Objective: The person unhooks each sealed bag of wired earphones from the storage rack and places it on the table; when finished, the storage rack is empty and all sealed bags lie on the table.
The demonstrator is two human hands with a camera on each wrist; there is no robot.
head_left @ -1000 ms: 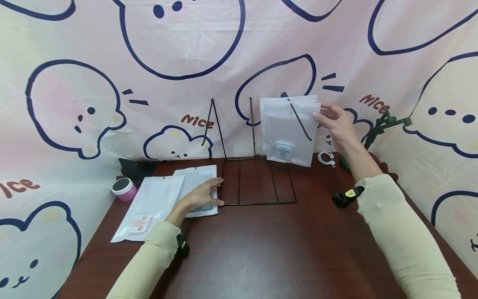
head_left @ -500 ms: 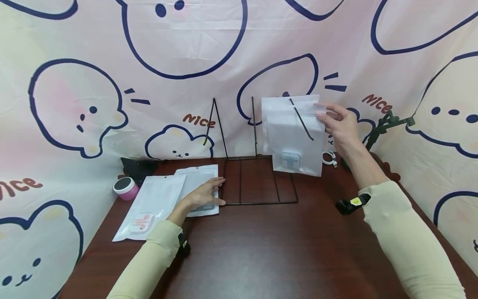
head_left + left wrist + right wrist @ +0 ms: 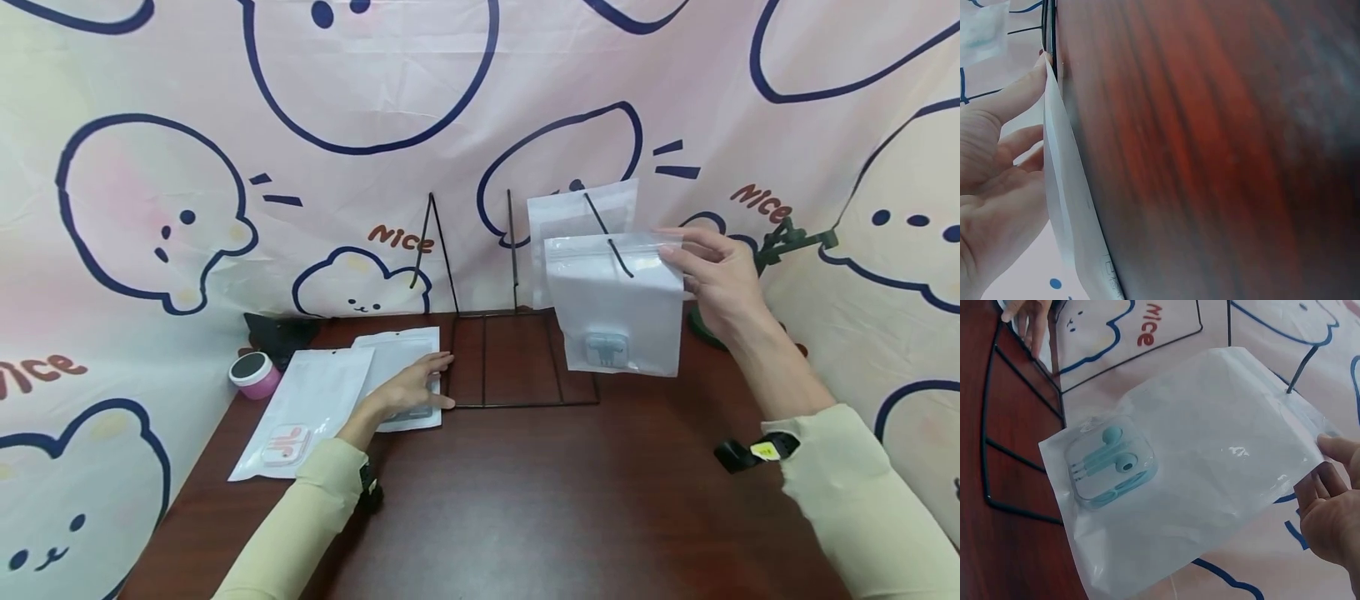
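Observation:
My right hand (image 3: 723, 283) pinches the upper right edge of a white zip pouch (image 3: 588, 292) holding pale blue earphones (image 3: 1113, 464) in a clear case. A hook (image 3: 597, 215) of the black wire rack (image 3: 525, 406) passes through the top of this pouch, close to the hook's front end. Behind it, another white pouch (image 3: 547, 218) hangs on the same hook. My left hand (image 3: 405, 392) lies over a white pouch (image 3: 397, 337) on the table, its fingertips and thumb at the left side of the rack's base.
A larger white pouch (image 3: 315, 392) with pink earphones (image 3: 287, 444) lies at the left. Beyond it stand a pink jar (image 3: 255, 375) and a black object (image 3: 279, 340). A dark green stand (image 3: 787, 243) rises at the back right. A patterned cloth (image 3: 360, 83) hangs behind the rack.
My right hand has drawn the front pouch forward and down along the hook, apart from the pouch behind, which remains hanging. My left hand has stayed at the rack's base.

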